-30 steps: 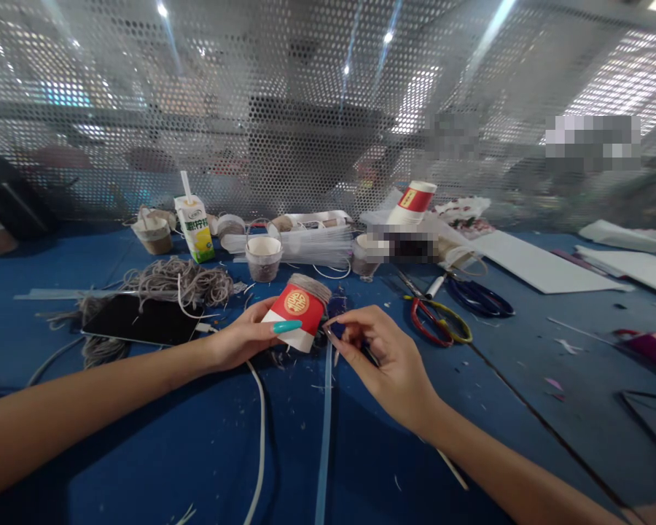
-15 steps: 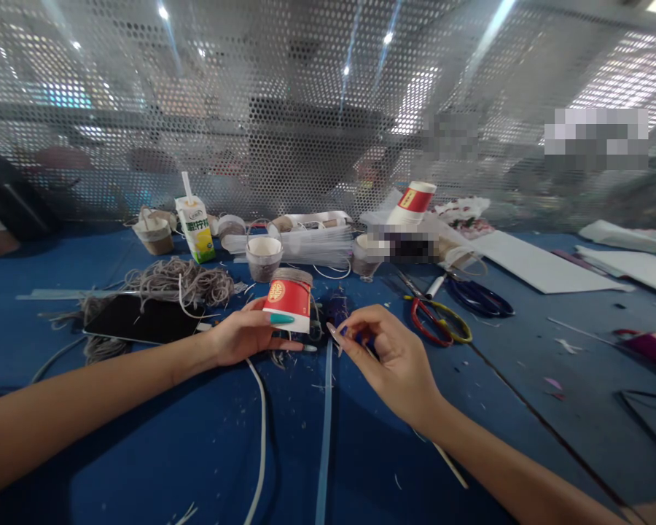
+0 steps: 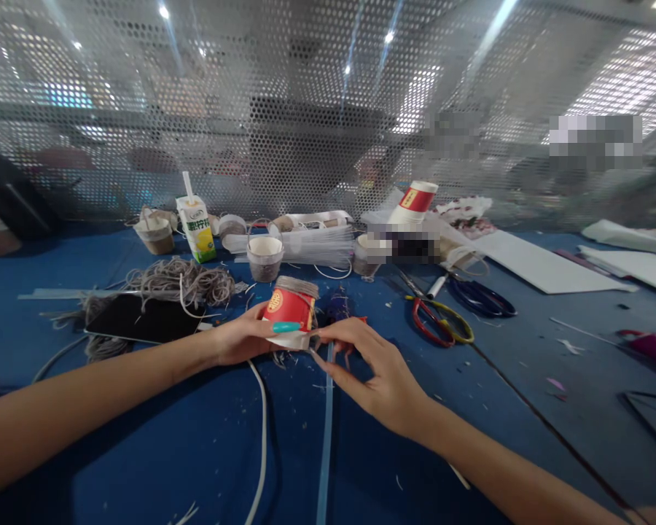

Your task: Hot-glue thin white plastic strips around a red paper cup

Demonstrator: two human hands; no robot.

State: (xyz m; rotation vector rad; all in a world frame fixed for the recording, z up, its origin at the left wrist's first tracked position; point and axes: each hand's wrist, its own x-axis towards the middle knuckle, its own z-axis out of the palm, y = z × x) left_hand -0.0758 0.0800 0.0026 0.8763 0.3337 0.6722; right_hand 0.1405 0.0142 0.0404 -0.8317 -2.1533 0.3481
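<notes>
My left hand (image 3: pixel 248 335) grips a red-and-white paper cup (image 3: pixel 289 310), tilted, its thumb lying across the front. Grey yarn (image 3: pixel 298 284) is wound around the cup's upper end. At the cup's lower right edge, my right hand (image 3: pixel 372 368) has thumb and index finger pinched together; what lies between them is too small to make out. Behind those fingers is a dark blue tool (image 3: pixel 337 306), partly hidden. A long translucent strip (image 3: pixel 326 437) runs from near it toward me, and a white cord (image 3: pixel 262 437) lies left of it.
Tangled grey yarn (image 3: pixel 180 283) and a black flat device (image 3: pixel 142 319) lie left. Behind stand a drink carton (image 3: pixel 197 230), yarn-wrapped cups (image 3: pixel 264 262) and stacked paper cups (image 3: pixel 414 204). Scissors (image 3: pixel 434 321) and white boards (image 3: pixel 552 264) lie right. A perforated metal screen (image 3: pixel 306 109) closes the back.
My right hand has moved left, its fingertips now at the cup's lower edge. The cup has shifted slightly right and down and tipped, showing more of its white end.
</notes>
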